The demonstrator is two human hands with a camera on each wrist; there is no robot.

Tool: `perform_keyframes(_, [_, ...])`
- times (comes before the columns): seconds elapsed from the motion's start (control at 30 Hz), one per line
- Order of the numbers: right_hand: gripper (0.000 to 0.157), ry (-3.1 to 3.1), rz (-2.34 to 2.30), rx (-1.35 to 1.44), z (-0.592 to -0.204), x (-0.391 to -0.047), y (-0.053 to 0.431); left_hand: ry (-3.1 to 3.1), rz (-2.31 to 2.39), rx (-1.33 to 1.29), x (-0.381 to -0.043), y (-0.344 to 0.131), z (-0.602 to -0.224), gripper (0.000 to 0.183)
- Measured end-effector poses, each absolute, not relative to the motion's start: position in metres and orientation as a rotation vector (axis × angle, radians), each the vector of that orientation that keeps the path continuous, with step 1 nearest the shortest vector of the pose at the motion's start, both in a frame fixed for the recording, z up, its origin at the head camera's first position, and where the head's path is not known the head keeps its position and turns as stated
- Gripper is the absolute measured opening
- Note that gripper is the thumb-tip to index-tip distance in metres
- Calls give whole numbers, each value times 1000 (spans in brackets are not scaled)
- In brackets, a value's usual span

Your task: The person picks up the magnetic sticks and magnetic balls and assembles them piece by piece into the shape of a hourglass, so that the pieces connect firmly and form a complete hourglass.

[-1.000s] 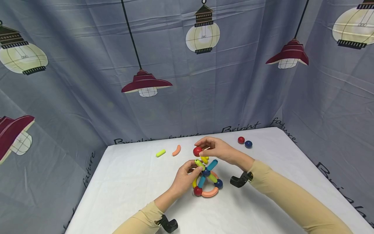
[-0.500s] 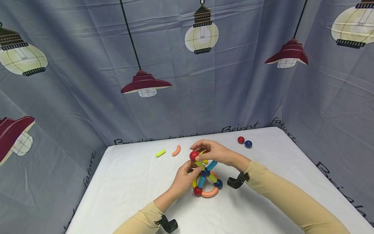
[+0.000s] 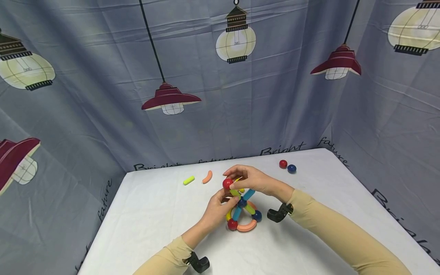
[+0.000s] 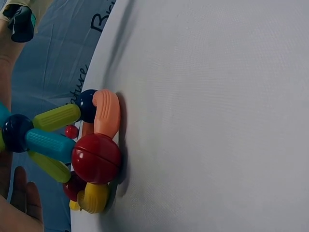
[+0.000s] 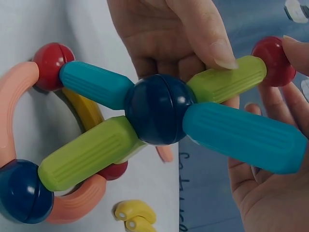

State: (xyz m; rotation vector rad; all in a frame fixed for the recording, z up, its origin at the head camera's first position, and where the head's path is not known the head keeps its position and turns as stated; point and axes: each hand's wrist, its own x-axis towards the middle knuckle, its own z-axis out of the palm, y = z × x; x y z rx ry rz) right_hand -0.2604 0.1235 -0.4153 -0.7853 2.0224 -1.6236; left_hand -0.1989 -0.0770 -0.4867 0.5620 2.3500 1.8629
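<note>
A toy built of magnetic-looking balls and rods stands mid-table, with a navy centre ball (image 5: pixel 159 108) above a ring of curved rods. My left hand (image 3: pixel 217 207) pinches the upper lime-green rod (image 5: pixel 227 81) beside that ball. At this rod's outer end sits a red ball (image 5: pixel 273 61), held between the thumb and fingers of my right hand (image 3: pixel 256 179). A blue rod (image 5: pixel 244 137) juts upward from the centre, its far end free. Below, the ring shows a red ball (image 4: pixel 96 158), an orange curved rod (image 4: pixel 107 113) and a yellow curved rod (image 4: pixel 94 197).
Behind the toy lie yellow curved rods (image 5: pixel 135 215), partly hidden in the head view. Farther left are a loose lime rod (image 3: pixel 188 180) and an orange curved rod (image 3: pixel 207 177). Toward the back right sit a red ball (image 3: pixel 283 164) and a blue ball (image 3: pixel 291 169). A curtain surrounds the table.
My right hand has brought the red ball left and down, from above the toy onto the end of the upper lime rod. The left hand has stayed in place on that rod.
</note>
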Motion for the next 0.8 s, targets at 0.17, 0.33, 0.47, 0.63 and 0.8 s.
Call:
perform_keyframes(0.17, [47,1991,-1652,-785,-417,-260,126,2292,1840,559,-201,-70,-486,37])
perform_keyframes(0.33, [45,2024,-1673,-791,-418,-260,132,2244,1858,566,-203,-63,-486,33])
perform_keyframes(0.47, [46,2049,-1728,-749,-419,-263,145,2226,1870,566,-203,-61,-486,30])
perform_keyframes(0.63, [44,2147,-1764,-649,-423,-270,167,2234,1859,532,-201,-59,-486,27])
perform_keyframes(0.8, [40,2276,-1818,-471,-433,-281,195,2251,1835,509,-202,-57,-486,27])
